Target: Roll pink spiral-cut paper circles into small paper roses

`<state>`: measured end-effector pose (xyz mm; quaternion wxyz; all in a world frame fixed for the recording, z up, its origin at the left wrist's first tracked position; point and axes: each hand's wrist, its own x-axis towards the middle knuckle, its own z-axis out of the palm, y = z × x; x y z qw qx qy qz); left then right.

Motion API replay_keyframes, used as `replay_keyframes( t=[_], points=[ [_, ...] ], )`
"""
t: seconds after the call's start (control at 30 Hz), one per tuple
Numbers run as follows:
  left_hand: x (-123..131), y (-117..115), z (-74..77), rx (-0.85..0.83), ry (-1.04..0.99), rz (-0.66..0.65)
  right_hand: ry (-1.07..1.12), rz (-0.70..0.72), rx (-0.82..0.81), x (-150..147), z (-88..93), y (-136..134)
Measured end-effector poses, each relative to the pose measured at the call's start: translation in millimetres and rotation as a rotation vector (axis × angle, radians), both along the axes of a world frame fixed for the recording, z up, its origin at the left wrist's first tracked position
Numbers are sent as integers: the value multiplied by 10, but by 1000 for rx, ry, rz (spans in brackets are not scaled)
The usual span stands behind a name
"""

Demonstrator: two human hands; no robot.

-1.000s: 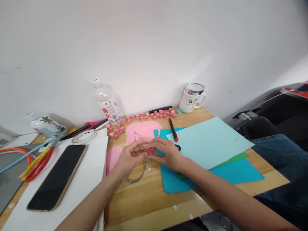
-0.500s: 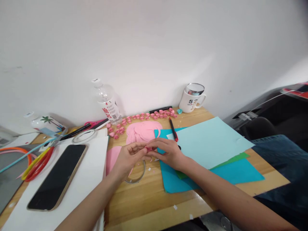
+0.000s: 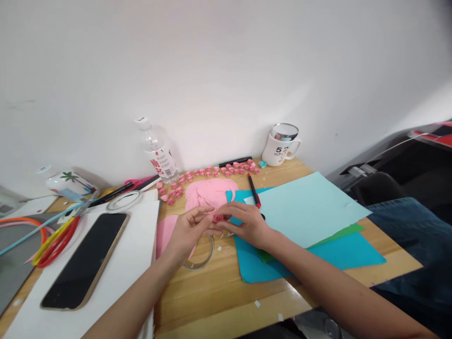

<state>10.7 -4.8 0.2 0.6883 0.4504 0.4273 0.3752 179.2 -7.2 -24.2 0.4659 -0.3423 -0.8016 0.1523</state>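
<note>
Between the fingertips of both hands is a small rolled pink paper rose [image 3: 218,218], its spiral top facing up. My left hand [image 3: 193,226] pinches it from the left, and my right hand [image 3: 244,221] grips it from the right. Just beyond them lies a pile of cut pink paper pieces [image 3: 208,190]. Several finished-looking pink paper roses [image 3: 173,192] sit in rows behind that pile. Below the left hand, a roll of tape [image 3: 205,263] lies partly hidden. Under the right wrist are sheets of blue paper [image 3: 254,268] and pale blue paper [image 3: 310,212].
At left, a phone [image 3: 86,261] rests on white paper [image 3: 141,249], near red-and-yellow scissors [image 3: 58,242] and another tape roll [image 3: 123,201]. A bottle [image 3: 162,157] and a mug [image 3: 277,149] stand by the wall. A red-and-black pen [image 3: 254,190] lies beside the pale sheet.
The pink rose shows more clearly between the fingertips, its spiral top now turned toward me. Both hands stay in nearly the same place.
</note>
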Motion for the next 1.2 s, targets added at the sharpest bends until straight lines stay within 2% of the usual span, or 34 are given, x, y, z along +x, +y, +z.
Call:
replay_keyframes(
  t=[0.23,0.4,0.53,0.63,0.7,0.87,1.0,1.2],
  points=[
    [-7,-3,-21,43,23,2,36,-12,-76,-15,-41,3],
    [3,-30,17,61,17,37,64,-4,8,-51,-68,5],
    [11,-42,56,81,37,67,89,-35,3,-11,16,34],
    [-6,-33,26,151,107,97,120,-123,-42,150,115,176],
    [-23,-27,-16,211,149,96,64,-192,-91,316,163,344],
    [-49,-47,-75,373,249,113,-245,-527,-180,653,137,790],
    [-52,-72,-43,434,323,108,-420,-556,-266,621,15,949],
    [-52,-81,-17,453,377,113,-478,-567,-279,495,-81,989]
  ],
)
